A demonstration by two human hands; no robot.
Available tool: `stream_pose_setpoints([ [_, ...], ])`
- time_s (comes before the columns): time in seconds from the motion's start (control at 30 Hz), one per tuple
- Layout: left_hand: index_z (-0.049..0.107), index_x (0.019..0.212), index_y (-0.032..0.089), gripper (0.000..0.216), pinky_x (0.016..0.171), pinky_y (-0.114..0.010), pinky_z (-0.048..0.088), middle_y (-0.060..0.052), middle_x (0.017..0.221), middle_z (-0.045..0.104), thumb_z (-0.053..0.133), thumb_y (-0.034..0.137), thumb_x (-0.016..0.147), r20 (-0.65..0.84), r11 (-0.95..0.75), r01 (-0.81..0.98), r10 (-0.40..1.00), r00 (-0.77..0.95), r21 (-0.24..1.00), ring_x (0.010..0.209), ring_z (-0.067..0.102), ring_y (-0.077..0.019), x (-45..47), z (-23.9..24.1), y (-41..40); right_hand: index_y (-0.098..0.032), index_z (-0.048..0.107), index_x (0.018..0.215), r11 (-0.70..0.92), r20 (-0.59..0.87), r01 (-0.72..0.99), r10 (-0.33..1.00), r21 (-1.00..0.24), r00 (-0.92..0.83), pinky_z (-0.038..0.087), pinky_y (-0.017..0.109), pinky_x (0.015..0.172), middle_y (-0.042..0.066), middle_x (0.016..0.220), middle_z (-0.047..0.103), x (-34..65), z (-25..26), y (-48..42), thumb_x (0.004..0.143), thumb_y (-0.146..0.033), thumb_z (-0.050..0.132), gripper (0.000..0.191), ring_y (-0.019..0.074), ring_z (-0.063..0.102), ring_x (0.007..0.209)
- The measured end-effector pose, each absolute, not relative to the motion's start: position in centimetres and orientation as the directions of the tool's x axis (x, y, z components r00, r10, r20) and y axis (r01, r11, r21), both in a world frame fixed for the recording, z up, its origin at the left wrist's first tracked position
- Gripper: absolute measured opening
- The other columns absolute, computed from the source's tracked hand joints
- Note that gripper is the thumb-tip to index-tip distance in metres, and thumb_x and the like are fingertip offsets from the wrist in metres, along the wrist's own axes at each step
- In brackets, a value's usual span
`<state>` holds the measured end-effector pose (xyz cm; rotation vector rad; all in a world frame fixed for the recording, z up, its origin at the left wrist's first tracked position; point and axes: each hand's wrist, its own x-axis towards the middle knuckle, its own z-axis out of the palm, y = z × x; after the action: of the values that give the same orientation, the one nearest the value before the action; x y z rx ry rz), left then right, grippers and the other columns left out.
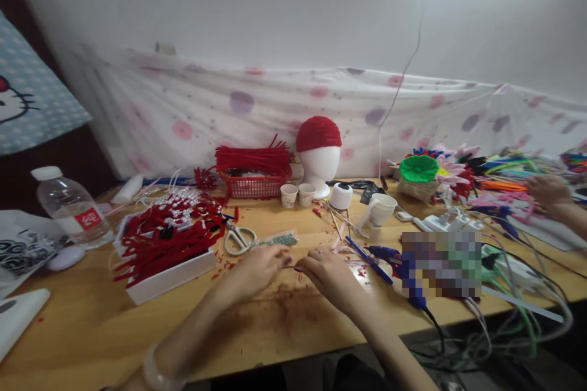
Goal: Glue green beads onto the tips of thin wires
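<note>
My left hand and my right hand are close together over the front middle of the table, fingertips pinched and nearly meeting. A thin, dark, wire-like strand shows in the small gap between them; it is too fine to make out well. Just behind my left hand are white-handled scissors and a small clear packet of green beads. Right of my right hand lie a blue pen and a blue glue gun.
On the left, a white box holds red fuzzy stems, near a water bottle. Behind stand a red basket, paper cups, a foam head with red covering, and a mug. At right are cables and another person's hand.
</note>
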<state>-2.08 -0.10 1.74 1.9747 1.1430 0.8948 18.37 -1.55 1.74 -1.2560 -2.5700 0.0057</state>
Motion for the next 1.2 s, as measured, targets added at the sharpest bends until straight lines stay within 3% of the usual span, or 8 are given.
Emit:
stream_pose_setpoints([
  [0.17, 0.067, 0.086, 0.022, 0.025, 0.082, -0.037, 0.040, -0.007, 0.087, 0.070, 0.042, 0.022, 0.089, 0.185, -0.545, 0.674, 0.827, 0.531, 0.499, 0.087, 0.062, -0.0257, -1.7, 1.7, -2.8, -0.018, 0.067, 0.091, 0.682, 0.236, 0.725, 0.724, -0.101, -0.648, 0.035, 0.028, 0.066, 0.006, 0.082, 0.065, 18.7, 1.7, -1.8, 0.097, -0.021, 0.046, 0.023, 0.0187, 0.059, 0.077],
  [0.27, 0.064, 0.085, 0.021, 0.026, 0.072, -0.032, 0.041, -0.008, 0.087, 0.069, 0.038, 0.021, 0.091, 0.088, -0.501, 0.720, 0.844, 0.529, 0.479, 0.082, 0.062, -0.0239, -2.6, 1.8, -3.4, -0.018, 0.067, 0.093, 0.690, 0.226, 0.717, 0.717, -0.097, -0.660, 0.035, 0.029, 0.066, 0.005, 0.082, 0.065, 19.7, 1.7, -1.6, 0.095, -0.017, 0.048, 0.020, 0.0190, 0.058, 0.077],
  [0.4, 0.063, 0.088, 0.020, 0.030, 0.073, -0.029, 0.042, -0.008, 0.091, 0.068, 0.034, 0.021, 0.093, 0.023, -0.459, 0.711, 0.847, 0.531, 0.533, 0.084, 0.062, -0.0218, -3.5, 2.1, -3.7, -0.021, 0.068, 0.092, 0.689, 0.258, 0.721, 0.712, -0.075, -0.653, 0.035, 0.029, 0.067, 0.004, 0.079, 0.063, 20.8, 1.6, -1.2, 0.095, -0.015, 0.048, 0.021, 0.0182, 0.055, 0.076],
  [0.57, 0.064, 0.088, 0.017, 0.029, 0.073, -0.031, 0.044, -0.010, 0.089, 0.068, 0.035, 0.014, 0.089, -0.018, -0.464, 0.779, 0.855, 0.519, 0.421, 0.085, 0.063, -0.0234, -5.4, 1.2, -3.0, -0.023, 0.069, 0.094, 0.705, 0.269, 0.709, 0.681, 0.010, -0.681, 0.036, 0.031, 0.072, 0.002, 0.080, 0.065, 21.3, 0.8, -0.1, 0.088, -0.010, 0.059, 0.018, 0.0182, 0.055, 0.079],
  [0.77, 0.067, 0.088, 0.016, 0.031, 0.078, -0.033, 0.045, -0.011, 0.090, 0.068, 0.036, 0.014, 0.089, 0.038, -0.455, 0.814, 0.879, 0.475, 0.361, 0.085, 0.063, -0.0229, -7.7, 1.0, -2.4, -0.024, 0.072, 0.093, 0.627, 0.452, 0.772, 0.663, 0.100, -0.597, 0.036, 0.032, 0.067, 0.006, 0.082, 0.065, 21.4, 0.2, 0.5, 0.082, -0.008, 0.064, 0.021, 0.0209, 0.054, 0.078],
  [0.9, 0.072, 0.095, 0.021, 0.031, 0.077, -0.032, 0.046, -0.007, 0.090, 0.071, 0.041, 0.023, 0.090, 0.099, -0.422, 0.765, 0.897, 0.432, 0.487, 0.085, 0.064, -0.0223, -7.6, 1.8, -2.5, -0.021, 0.071, 0.103, 0.608, 0.475, 0.787, 0.664, 0.108, -0.578, 0.038, 0.031, 0.063, 0.003, 0.069, 0.065, 21.8, 0.1, 0.4, 0.085, -0.006, 0.058, 0.027, 0.0202, 0.057, 0.069],
  [1.07, 0.077, 0.088, 0.025, 0.023, 0.075, -0.030, 0.048, -0.005, 0.085, 0.074, 0.057, 0.033, 0.081, 0.141, -0.236, 0.608, 0.970, 0.200, 0.758, 0.079, 0.066, -0.0213, -7.4, 1.8, -2.6, -0.022, 0.070, 0.107, 0.579, 0.522, 0.814, 0.680, 0.047, -0.515, 0.043, 0.027, 0.061, 0.005, 0.079, 0.073, 22.9, -0.5, 0.1, 0.084, -0.002, 0.051, 0.036, 0.0183, 0.065, 0.069],
  [1.2, 0.077, 0.074, 0.021, 0.020, 0.067, -0.027, 0.050, -0.004, 0.069, 0.073, 0.075, 0.038, 0.063, 0.021, -0.016, 0.245, 1.000, -0.019, 0.969, 0.067, 0.065, -0.0189, -6.5, 1.4, -2.9, -0.023, 0.069, 0.109, 0.553, 0.587, 0.832, 0.689, -0.045, -0.426, 0.046, 0.026, 0.063, 0.005, 0.089, 0.075, 23.2, -1.0, -0.2, 0.086, -0.003, 0.047, 0.038, 0.0186, 0.068, 0.073],
])
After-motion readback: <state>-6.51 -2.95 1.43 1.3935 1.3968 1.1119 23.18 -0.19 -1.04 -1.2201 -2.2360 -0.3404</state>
